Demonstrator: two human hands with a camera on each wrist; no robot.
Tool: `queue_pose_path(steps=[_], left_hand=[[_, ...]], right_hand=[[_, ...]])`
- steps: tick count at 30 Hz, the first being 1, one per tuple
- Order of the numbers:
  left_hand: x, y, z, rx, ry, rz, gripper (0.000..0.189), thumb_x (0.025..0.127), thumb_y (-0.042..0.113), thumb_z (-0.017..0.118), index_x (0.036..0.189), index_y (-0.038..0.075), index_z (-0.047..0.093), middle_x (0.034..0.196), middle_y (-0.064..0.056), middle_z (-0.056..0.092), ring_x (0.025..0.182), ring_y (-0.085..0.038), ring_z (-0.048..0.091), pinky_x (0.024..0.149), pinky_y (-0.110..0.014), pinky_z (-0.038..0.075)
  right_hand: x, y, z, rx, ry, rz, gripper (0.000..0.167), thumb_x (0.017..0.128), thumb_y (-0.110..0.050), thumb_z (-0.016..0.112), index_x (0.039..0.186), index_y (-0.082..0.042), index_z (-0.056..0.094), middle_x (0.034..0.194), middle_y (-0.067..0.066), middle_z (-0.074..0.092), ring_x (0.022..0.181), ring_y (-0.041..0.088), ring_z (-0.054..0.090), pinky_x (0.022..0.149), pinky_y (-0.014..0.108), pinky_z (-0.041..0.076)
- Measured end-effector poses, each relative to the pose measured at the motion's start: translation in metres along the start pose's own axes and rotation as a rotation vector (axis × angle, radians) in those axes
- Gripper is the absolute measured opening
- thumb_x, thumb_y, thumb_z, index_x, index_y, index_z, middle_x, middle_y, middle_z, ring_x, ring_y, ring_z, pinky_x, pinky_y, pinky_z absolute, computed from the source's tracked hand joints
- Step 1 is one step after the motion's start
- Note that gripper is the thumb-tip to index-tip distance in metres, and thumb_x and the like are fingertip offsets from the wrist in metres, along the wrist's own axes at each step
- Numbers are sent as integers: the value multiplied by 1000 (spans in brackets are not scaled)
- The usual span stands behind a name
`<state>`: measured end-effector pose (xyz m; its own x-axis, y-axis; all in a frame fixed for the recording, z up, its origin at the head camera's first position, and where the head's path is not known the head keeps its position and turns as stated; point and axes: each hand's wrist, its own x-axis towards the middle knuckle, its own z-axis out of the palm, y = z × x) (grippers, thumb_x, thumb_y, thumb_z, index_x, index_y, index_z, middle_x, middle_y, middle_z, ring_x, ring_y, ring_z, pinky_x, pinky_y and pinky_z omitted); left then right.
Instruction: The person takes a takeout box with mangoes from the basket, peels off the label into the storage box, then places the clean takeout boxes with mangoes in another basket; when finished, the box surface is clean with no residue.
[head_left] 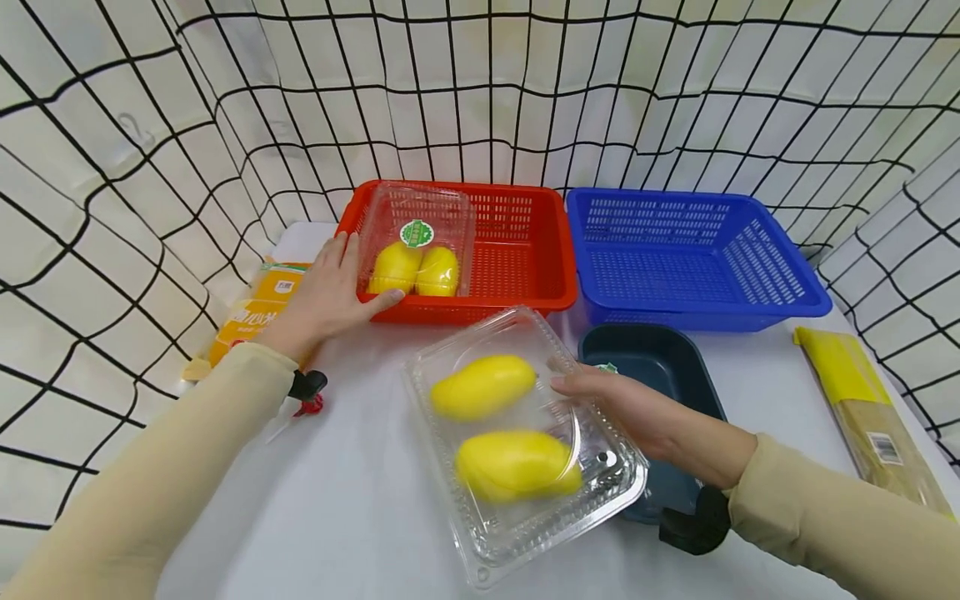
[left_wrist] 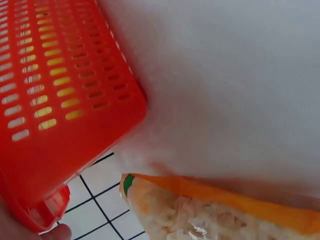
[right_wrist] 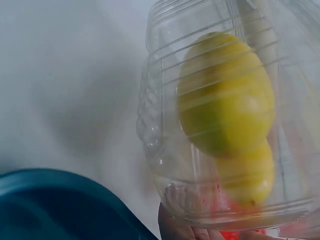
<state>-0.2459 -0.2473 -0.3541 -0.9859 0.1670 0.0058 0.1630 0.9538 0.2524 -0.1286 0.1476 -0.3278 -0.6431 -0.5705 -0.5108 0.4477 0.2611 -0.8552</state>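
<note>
My left hand rests on the left front corner of a red plastic basket, thumb on the front rim and fingers along the left side. Inside that basket, a clear box with a green label leans with two mangoes in it. My right hand grips the right edge of a second clear plastic box, thumb on top and the other fingers mostly hidden. Two mangoes lie inside this box, which is tilted above the table. In the right wrist view, mangoes show through its ribbed wall.
A blue basket stands right of the red one. Under my right forearm is a dark teal tub. A yellow-topped packet lies far right, an orange packet at left. Black netting surrounds the white table.
</note>
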Motion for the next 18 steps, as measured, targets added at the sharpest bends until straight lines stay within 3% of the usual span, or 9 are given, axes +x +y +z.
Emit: queue_pose_path(steps=[5, 8, 13, 15, 18], left_hand=[[10, -4, -4, 9, -130, -48, 126, 86, 84, 45, 161, -2, -8, 168, -30, -10, 156, -50, -4, 122, -69, 19], [13, -4, -7, -4, -181, -68, 130, 83, 87, 46, 161, -2, -9, 168, -29, -16, 156, -50, -9, 119, -72, 22], [14, -3, -10, -10, -214, -73, 134, 80, 90, 46, 161, -2, -8, 167, -28, -20, 156, -49, -12, 116, -73, 26], [14, -4, -10, -5, -218, -67, 134, 80, 90, 46, 161, -3, -8, 167, -28, -20, 155, -50, -12, 116, -73, 26], [14, -5, -10, 2, -222, -55, 135, 81, 90, 45, 160, -4, -9, 167, -29, -20, 155, -52, -11, 116, -74, 26]], right_hand=[[-18, -1, -13, 33, -12, -10, 74, 102, -45, 45, 162, -14, 14, 143, 19, 47, 115, 26, 62, 98, 46, 58], [-26, -2, -25, 37, 16, -36, 78, 102, -46, 45, 164, -17, 9, 154, 18, 38, 125, 28, 54, 104, 51, 54], [-36, -5, -53, 55, 53, -139, 75, 105, -43, 44, 165, -15, 8, 146, 8, 48, 127, 27, 56, 105, 53, 51], [-40, -10, -66, 92, 56, -181, 66, 107, -41, 41, 162, -17, 16, 135, 3, 58, 120, 25, 63, 102, 49, 54], [-45, -22, -86, 193, 80, -219, 49, 108, -37, 40, 153, -22, 29, 130, 3, 65, 118, 24, 67, 98, 46, 57]])
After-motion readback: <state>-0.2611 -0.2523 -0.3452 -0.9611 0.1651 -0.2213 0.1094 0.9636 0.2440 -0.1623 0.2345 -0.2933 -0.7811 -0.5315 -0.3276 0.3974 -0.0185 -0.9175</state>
